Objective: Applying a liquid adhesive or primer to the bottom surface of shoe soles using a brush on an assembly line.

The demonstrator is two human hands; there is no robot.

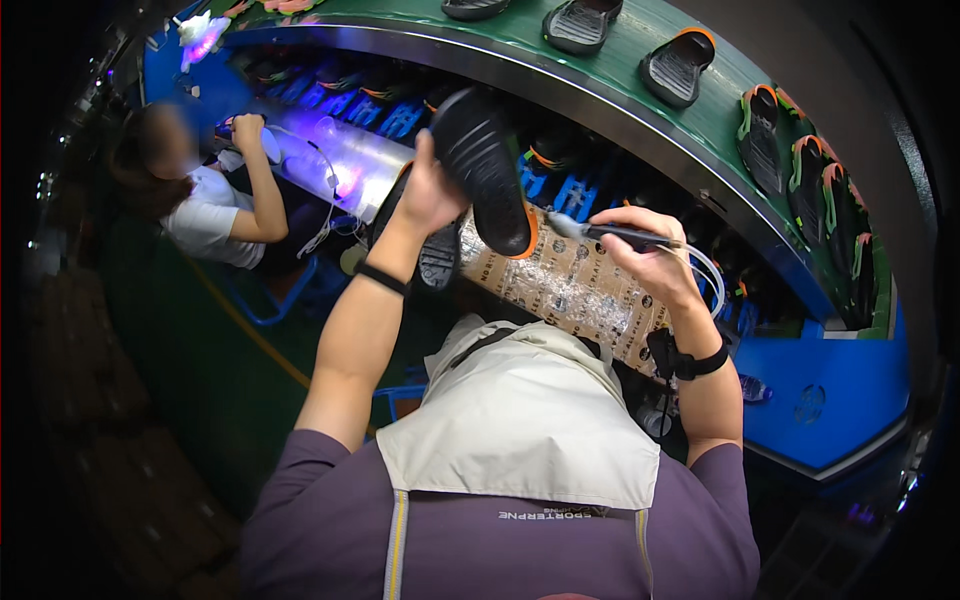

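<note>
My left hand (432,190) is closed around the side of a black shoe sole (490,175) with an orange edge at its near end, tilted up over the bench. In my right hand (655,255) is a dark-handled brush (605,232) with pale bristles; a white tube curves from its back end. The bristle tip points left toward the orange end of the sole, with what looks like a small gap between them. Another black sole (438,258) lies below my left hand, partly hidden by it.
Cardboard under clear wrap covers the bench (590,310). Beyond it, a raised green conveyor belt (630,30) carries several black soles. Shoes on blue holders (575,197) line a lower shelf. A co-worker (215,215) sits at left beside a purple-lit metal surface. A bottle (755,388) lies at right.
</note>
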